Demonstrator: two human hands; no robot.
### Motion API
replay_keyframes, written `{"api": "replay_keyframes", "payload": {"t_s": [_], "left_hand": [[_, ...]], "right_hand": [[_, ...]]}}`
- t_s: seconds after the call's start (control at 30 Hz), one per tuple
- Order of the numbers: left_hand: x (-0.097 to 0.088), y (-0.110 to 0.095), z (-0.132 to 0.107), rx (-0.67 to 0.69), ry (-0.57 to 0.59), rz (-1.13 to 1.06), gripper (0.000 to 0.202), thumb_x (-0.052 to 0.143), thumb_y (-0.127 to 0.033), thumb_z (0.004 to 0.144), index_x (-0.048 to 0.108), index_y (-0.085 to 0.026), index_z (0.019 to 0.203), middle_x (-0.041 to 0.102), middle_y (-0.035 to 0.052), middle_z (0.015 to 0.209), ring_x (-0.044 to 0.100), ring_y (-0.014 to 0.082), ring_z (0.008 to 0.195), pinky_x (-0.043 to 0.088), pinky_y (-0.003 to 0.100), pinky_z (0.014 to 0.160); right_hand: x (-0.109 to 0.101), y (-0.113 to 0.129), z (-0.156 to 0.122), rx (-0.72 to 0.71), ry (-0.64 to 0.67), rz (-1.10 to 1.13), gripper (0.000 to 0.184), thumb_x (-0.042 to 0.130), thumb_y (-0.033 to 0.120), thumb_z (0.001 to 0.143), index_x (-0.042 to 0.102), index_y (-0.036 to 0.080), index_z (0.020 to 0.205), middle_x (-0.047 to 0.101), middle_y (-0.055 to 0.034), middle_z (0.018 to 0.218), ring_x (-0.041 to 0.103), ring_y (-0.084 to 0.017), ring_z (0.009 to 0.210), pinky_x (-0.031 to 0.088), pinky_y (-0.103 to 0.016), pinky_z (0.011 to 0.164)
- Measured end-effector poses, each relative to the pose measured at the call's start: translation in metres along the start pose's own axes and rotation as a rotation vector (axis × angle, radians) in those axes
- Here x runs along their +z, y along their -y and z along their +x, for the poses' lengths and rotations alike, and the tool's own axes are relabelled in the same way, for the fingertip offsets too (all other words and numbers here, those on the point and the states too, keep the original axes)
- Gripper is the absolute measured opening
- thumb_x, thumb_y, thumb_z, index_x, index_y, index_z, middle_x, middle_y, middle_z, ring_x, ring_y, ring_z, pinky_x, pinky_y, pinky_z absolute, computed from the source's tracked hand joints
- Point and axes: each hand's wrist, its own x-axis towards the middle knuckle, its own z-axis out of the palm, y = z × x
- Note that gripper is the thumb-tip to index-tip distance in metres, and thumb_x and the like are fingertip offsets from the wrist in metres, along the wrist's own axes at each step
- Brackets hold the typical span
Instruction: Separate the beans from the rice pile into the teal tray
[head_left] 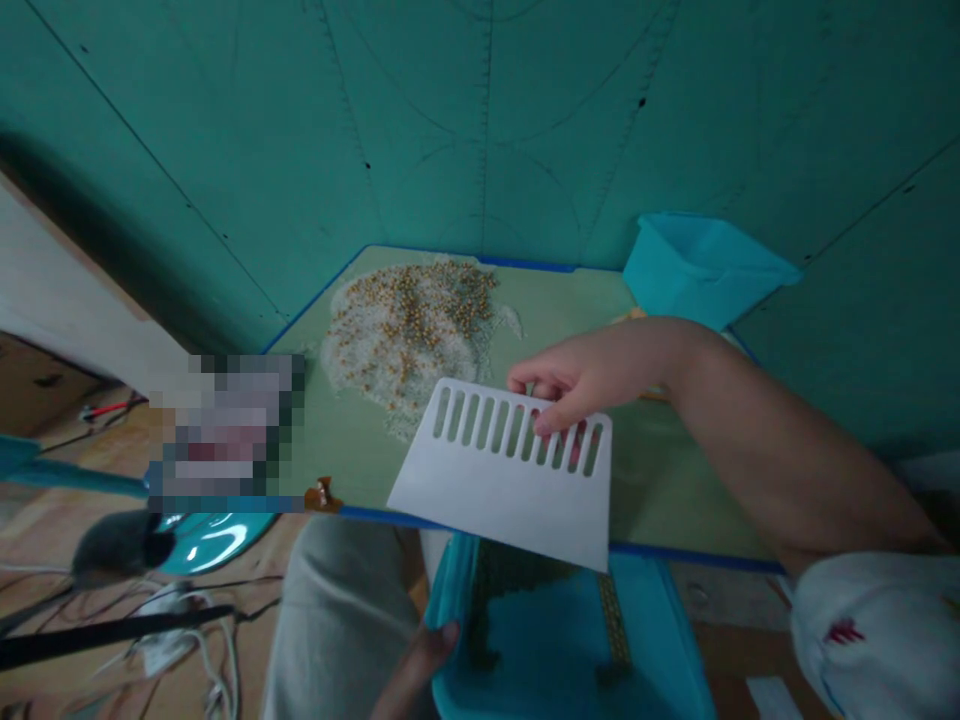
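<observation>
White slotted plastic scraper sits long-axis crosswise over the bench near edge and turquoise tub, right hand fingers pinching its slotted edge, grain-and-bead pile ahead-left of them, left hand gripping tub rim.

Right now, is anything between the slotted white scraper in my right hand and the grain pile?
Nothing visible stands between them. The slotted white scraper in your right hand has its upper left corner at the near edge of the grain pile in this view; whether they touch, I can't tell.
</observation>
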Motion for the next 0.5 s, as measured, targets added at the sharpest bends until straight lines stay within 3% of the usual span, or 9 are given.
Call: {"api": "replay_keyframes", "payload": {"t_s": [0.07,0.17,0.3,0.37,0.43,0.5], "left_hand": [[0.005,0.0,-0.001,-0.036,-0.029,0.017,0.039,0.06,-0.035,0.07,0.063,-0.024,0.107,0.066,0.0082,0.109,0.047,0.0371,0.11,0.026,0.053,0.096],[0.001,-0.002,-0.003,-0.087,-0.092,0.002,0.045,0.062,-0.039,0.066,0.062,-0.024,0.108,0.066,0.0089,0.109,0.048,0.0388,0.108,0.029,0.053,0.093],[-0.033,-0.004,0.002,-0.046,-0.131,0.091,0.044,0.067,-0.042,0.061,0.067,-0.023,0.101,0.069,0.0082,0.101,0.047,0.0369,0.111,0.031,0.046,0.094],[-0.049,-0.004,0.004,-0.065,-0.019,0.165,0.033,0.072,-0.042,0.055,0.073,-0.021,0.08,0.07,0.0083,0.1,0.046,0.0371,0.111,0.031,0.043,0.095],[-0.053,-0.005,0.002,0.0,-0.039,0.111,0.033,0.068,-0.041,0.061,0.071,-0.022,0.088,0.069,0.0068,0.102,0.045,0.0357,0.112,0.031,0.044,0.094],[-0.046,-0.006,-0.004,0.062,-0.16,0.079,0.04,0.065,-0.037,0.066,0.065,-0.023,0.104,0.069,0.0052,0.102,0.045,0.0335,0.113,0.032,0.044,0.094]], "right_hand": [[0.002,0.002,-0.002,-0.063,-0.028,0.015,0.02,0.048,0.023,0.079,0.044,0.016,0.097,0.062,0.0025,0.071,0.058,-0.008,0.057,0.044,-0.021,0.055],[0.0,0.003,-0.007,-0.188,-0.263,-0.04,0.015,0.043,0.025,0.083,0.044,0.018,0.097,0.062,0.0031,0.075,0.059,-0.008,0.061,0.042,-0.021,0.055],[-0.001,0.007,-0.019,-0.207,-0.663,-0.287,0.014,0.04,0.026,0.085,0.045,0.019,0.096,0.063,0.0013,0.079,0.057,-0.01,0.063,0.037,-0.019,0.051],[0.007,0.014,-0.026,-0.141,-0.783,-0.516,0.015,0.042,0.027,0.084,0.049,0.019,0.094,0.062,0.0004,0.074,0.054,-0.01,0.059,0.032,-0.02,0.048],[0.022,0.021,-0.032,-0.088,-0.833,-0.738,0.016,0.043,0.028,0.083,0.051,0.018,0.092,0.059,0.0002,0.067,0.05,-0.011,0.053,0.028,-0.021,0.046],[0.041,0.027,-0.035,-0.098,-0.844,-0.883,0.016,0.043,0.025,0.083,0.052,0.018,0.094,0.058,-0.0002,0.064,0.048,-0.011,0.051,0.026,-0.023,0.047]]}}
